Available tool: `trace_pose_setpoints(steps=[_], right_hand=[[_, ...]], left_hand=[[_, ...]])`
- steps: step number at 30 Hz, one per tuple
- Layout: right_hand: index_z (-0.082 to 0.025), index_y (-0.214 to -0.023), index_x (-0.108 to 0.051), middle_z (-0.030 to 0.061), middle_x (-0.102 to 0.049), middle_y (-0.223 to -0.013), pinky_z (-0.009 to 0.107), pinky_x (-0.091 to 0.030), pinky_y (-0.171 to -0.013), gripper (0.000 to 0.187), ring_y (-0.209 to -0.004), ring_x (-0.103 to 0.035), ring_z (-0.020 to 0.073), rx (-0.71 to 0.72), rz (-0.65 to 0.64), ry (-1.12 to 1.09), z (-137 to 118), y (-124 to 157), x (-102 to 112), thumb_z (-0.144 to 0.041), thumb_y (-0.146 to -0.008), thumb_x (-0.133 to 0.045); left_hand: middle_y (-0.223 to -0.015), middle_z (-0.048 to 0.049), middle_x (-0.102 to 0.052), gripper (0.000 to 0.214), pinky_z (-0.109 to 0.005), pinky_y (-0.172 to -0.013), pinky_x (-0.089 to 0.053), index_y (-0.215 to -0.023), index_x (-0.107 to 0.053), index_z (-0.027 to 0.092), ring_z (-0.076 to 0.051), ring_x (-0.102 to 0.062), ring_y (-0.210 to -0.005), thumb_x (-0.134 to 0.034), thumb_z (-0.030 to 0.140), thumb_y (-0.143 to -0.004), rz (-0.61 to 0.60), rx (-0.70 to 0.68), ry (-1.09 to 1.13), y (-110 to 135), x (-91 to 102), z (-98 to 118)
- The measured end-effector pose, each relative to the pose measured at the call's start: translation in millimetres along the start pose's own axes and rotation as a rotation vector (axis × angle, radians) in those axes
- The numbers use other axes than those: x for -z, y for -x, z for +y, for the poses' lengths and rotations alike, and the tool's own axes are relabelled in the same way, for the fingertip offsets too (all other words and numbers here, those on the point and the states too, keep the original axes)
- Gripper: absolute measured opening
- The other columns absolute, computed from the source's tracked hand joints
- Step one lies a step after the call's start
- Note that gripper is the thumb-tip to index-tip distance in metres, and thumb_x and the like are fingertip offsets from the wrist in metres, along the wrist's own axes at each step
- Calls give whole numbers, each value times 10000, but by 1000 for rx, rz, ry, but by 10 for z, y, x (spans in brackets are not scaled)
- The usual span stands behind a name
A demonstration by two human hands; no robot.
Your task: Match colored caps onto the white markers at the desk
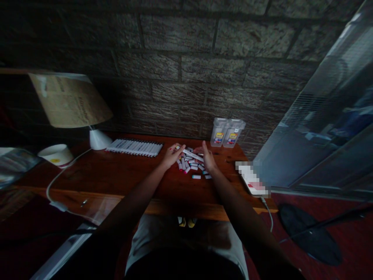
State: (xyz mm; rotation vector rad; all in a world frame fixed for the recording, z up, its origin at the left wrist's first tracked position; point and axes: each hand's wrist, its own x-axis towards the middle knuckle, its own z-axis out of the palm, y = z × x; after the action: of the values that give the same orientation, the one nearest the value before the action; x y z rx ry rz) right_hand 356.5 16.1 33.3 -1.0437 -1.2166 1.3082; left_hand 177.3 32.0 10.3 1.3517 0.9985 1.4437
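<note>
White marker (pixel 192 154) is pinched at its left end by the left hand (pixel 171 156), over the table (pixel 116 171); the right hand (pixel 208 158), thumb and fingers spread, is at its right end. Under them lie loose caps (pixel 194 168), to the left 1 row of markers (pixel 134 147), far right 2 clear boxes (pixel 219 132).

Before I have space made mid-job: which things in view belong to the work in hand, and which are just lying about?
In the job, it seems:
white marker, in the left hand, right hand at its other end
pile of short white pieces under it
row of markers

Just lying about, apparently:
lamp
white bowl
pixelated object
clear containers, role unclear
</note>
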Motion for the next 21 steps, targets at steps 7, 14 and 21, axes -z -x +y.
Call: trace_pose_setpoints(steps=[7, 14, 21], right_hand=[[-198, -807, -633, 39, -704, -939, 215, -383, -440, 290, -605, -666, 137, 1, 103, -217, 73, -129, 44, -477, -758, -696], [-212, -850, -678, 9, -718, -882, 225, -540, -620, 210, -866, -717, 181, 42, 15, -267, 111, -121, 70, -259, -672, -778], [-210, -884, -693, 25, -735, -865, 247, -551, -629, 317, -914, -718, 212, 47, 0, -224, 126, -116, 69, -328, -627, -836]], left_hand=[[-651, 15, -644, 494, -205, -406, -251, -847, -590, 175, -54, -405, -403, -769, 596, -659, 31, 4, 53, -64, 61, -37], [-722, 46, -602, 481, -200, -392, -255, -896, -592, 189, -34, -418, -414, -821, 510, -620, 142, -37, 149, -124, 118, -39], [-660, 84, -493, 532, -191, -415, -295, -967, -592, 215, -46, -467, -446, -855, 478, -587, 173, 1, 216, -123, 125, -39]])
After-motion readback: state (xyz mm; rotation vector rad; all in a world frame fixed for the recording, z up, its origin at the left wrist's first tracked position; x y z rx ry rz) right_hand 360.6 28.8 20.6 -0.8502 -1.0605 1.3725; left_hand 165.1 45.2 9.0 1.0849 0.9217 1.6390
